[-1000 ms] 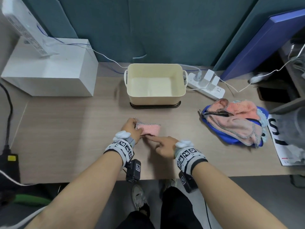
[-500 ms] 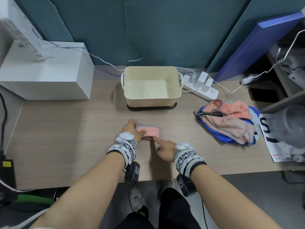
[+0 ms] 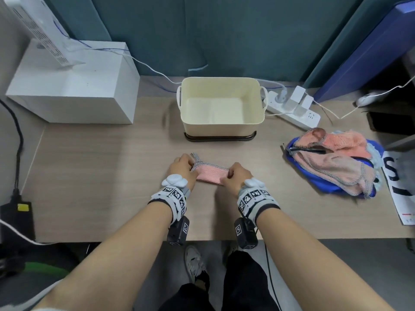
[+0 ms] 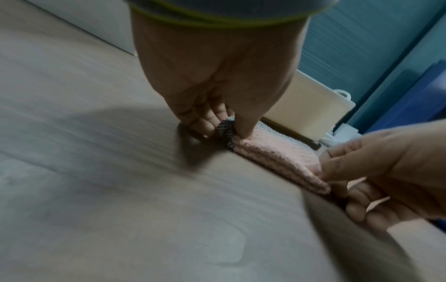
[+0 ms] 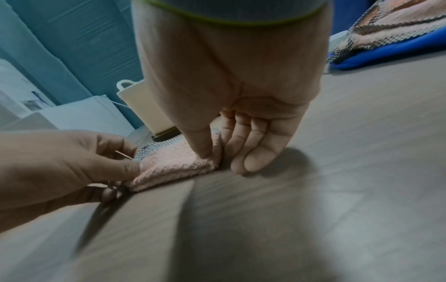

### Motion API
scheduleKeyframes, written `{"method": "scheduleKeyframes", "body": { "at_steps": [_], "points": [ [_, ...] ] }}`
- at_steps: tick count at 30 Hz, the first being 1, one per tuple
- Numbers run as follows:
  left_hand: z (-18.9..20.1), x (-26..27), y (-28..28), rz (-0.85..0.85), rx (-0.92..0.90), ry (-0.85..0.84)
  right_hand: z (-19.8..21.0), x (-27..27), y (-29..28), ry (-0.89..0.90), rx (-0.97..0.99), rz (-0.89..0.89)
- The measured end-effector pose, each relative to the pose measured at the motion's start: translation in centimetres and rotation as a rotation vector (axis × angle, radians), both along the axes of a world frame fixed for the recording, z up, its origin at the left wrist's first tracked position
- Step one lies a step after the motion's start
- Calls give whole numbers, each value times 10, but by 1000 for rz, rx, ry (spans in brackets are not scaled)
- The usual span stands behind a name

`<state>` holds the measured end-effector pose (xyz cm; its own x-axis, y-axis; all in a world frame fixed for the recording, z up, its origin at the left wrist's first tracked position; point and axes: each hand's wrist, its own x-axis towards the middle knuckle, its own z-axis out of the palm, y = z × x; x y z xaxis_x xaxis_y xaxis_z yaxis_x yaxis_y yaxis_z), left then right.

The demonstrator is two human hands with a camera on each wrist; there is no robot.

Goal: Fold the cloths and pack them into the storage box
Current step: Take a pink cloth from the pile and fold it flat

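The folded pink cloth (image 3: 212, 175) lies on the bench (image 3: 101, 176) before the empty storage box (image 3: 221, 106); left hand (image 3: 183, 168) and right hand (image 3: 238, 177) each pinch an end; lift level, grip firm, so folds hold.

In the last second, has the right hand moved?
Yes. The right hand went from pointing at the near edge of the folded cloth to gripping its right end, farther right and slightly nearer the storage box.
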<state>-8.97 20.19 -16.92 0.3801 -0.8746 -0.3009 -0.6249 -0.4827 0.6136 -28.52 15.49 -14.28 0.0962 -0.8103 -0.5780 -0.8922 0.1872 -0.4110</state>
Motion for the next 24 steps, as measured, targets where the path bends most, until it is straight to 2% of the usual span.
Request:
{"method": "scheduleKeyframes", "body": {
  "at_steps": [5, 9, 12, 17, 24],
  "points": [
    [10, 12, -6, -53, 113, -96, 0, 16, -13, 23, 64, 13],
    [8, 40, 2, 61, 186, -105, -4, 44, -25, 13, 84, 94],
    [2, 74, 4, 171, 161, -69, -12, 74, -37, -20, 43, 124],
    [-2, 98, 12, 270, 126, -29, -28, 85, -54, -38, 7, 99],
    [2, 91, 10, 236, 122, 92, -34, 82, -50, -43, -1, 60]
  ]
}}
